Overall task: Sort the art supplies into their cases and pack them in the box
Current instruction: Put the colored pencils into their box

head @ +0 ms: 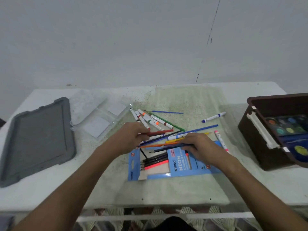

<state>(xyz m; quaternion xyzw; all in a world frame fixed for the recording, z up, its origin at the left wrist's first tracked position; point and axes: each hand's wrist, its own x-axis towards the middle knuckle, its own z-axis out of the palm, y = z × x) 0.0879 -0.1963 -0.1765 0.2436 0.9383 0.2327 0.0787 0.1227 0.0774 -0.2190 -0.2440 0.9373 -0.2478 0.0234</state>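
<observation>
Hands point(165, 140) over green-flecked white table point(250, 184)

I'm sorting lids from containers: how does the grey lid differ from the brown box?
The grey lid lies flat on the table's left side; the brown box stands on the right. The lid carries nothing; the box holds a watercolour palette. The box has a white latch handle. Both are plastic.

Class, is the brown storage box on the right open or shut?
Open. The brown box has no lid on it, and a watercolour paint palette shows inside. The grey lid lies flat on the table's far left.
</observation>
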